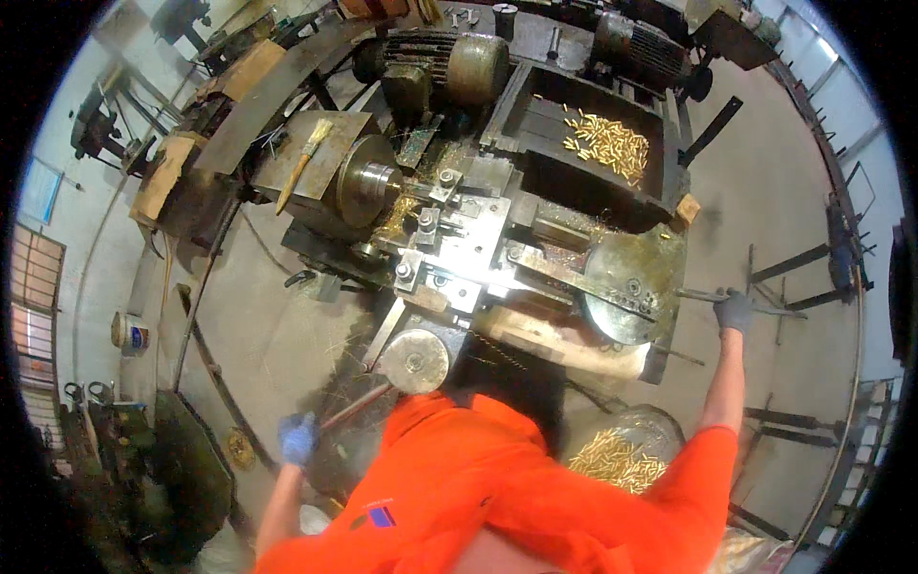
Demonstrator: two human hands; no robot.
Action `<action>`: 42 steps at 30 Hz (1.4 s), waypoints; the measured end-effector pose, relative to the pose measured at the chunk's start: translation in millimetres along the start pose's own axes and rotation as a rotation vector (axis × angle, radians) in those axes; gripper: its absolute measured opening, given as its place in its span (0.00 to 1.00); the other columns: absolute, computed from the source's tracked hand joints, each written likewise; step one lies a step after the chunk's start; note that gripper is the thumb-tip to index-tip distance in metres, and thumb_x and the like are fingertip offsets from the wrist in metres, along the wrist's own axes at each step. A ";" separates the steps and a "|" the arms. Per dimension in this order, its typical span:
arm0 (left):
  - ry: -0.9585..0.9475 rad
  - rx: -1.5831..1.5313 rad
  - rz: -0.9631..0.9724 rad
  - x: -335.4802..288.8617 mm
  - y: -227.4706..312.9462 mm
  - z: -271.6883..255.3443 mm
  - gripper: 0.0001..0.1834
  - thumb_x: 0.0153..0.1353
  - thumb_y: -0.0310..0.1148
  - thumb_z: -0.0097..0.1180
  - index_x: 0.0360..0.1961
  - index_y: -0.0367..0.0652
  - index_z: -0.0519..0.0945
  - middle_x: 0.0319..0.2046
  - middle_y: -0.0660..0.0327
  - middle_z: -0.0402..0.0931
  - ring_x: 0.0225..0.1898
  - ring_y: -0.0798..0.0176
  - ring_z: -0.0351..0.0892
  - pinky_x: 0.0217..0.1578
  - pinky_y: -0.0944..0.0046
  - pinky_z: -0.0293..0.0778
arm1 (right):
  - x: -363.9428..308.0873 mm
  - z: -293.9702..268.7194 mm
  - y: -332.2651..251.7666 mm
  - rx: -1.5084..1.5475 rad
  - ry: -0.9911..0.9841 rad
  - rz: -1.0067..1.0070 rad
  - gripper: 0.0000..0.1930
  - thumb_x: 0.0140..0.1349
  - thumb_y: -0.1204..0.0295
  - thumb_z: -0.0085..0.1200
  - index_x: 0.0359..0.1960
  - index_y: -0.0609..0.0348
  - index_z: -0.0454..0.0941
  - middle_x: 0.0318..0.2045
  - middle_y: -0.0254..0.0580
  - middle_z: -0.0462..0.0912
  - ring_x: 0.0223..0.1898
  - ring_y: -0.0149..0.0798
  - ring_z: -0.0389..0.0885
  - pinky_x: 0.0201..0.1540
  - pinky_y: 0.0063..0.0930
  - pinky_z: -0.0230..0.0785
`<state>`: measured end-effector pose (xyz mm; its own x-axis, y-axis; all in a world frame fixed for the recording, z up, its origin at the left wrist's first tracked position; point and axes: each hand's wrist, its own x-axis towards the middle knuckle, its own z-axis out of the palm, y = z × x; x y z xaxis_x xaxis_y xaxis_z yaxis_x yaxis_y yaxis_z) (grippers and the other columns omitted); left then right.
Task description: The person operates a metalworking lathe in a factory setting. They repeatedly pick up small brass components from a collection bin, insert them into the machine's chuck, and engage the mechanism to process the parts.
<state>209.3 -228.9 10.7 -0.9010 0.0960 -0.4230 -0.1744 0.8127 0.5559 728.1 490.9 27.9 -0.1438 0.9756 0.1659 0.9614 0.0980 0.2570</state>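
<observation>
My left hand, in a blue glove, is closed round the end of a reddish-brown lever. That lever runs to a round metal disc at the front of a small lathe. Far to the right, my right hand, in a grey glove, grips a long metal bar beside a large round plate. Between them lies the brightly lit tool slide with its bolted clamps. The chuck faces it from the left, with golden shavings below.
A wooden-handled brush lies on the headstock. Behind the slide, a dark tray holds many small brass pieces. More brass pieces fill a container by my legs. A motor stands at the back, a white bucket at left.
</observation>
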 end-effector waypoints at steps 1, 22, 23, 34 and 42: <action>-0.002 0.000 0.032 3.0 -16.7 2.9 0.13 0.54 0.39 0.56 0.24 0.39 0.75 0.17 0.59 0.71 0.17 0.65 0.69 0.17 0.62 0.67 | -0.9 4.6 3.9 0.070 -0.039 0.010 0.22 0.57 0.51 0.43 0.38 0.54 0.79 0.34 0.51 0.80 0.37 0.53 0.78 0.40 0.43 0.69; -0.035 -0.180 -0.144 -41.0 38.6 3.1 0.11 0.57 0.35 0.53 0.26 0.36 0.75 0.18 0.59 0.72 0.13 0.66 0.69 0.10 0.68 0.65 | -98.4 -29.1 8.1 -0.048 -0.102 0.118 0.25 0.59 0.49 0.37 0.26 0.56 0.81 0.26 0.55 0.79 0.31 0.55 0.78 0.35 0.44 0.69; -0.047 -0.168 -0.146 -41.7 37.1 2.6 0.11 0.57 0.35 0.53 0.26 0.36 0.75 0.19 0.59 0.73 0.14 0.65 0.70 0.11 0.67 0.66 | -102.4 -39.4 1.9 -0.025 -0.112 0.134 0.25 0.58 0.49 0.38 0.26 0.56 0.81 0.27 0.55 0.79 0.31 0.55 0.78 0.35 0.44 0.69; -0.356 0.573 0.756 -67.7 184.6 28.0 0.15 0.54 0.44 0.51 0.35 0.45 0.78 0.27 0.50 0.77 0.27 0.49 0.77 0.29 0.54 0.71 | -175.1 -78.6 -13.8 0.107 -0.283 0.280 0.21 0.48 0.53 0.48 0.34 0.56 0.80 0.31 0.53 0.79 0.34 0.54 0.78 0.38 0.42 0.70; -0.439 0.681 0.839 -26.5 166.9 50.3 0.14 0.50 0.43 0.51 0.35 0.49 0.76 0.27 0.50 0.75 0.33 0.45 0.75 0.33 0.51 0.70 | -258.3 -68.7 53.9 0.204 -0.274 0.296 0.24 0.51 0.52 0.48 0.36 0.61 0.79 0.33 0.53 0.80 0.36 0.54 0.78 0.37 0.41 0.70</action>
<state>224.0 -66.9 78.7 -0.3944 0.8321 -0.3901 0.7805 0.5273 0.3357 800.9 230.7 64.3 0.1856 0.9807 -0.0614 0.9823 -0.1834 0.0392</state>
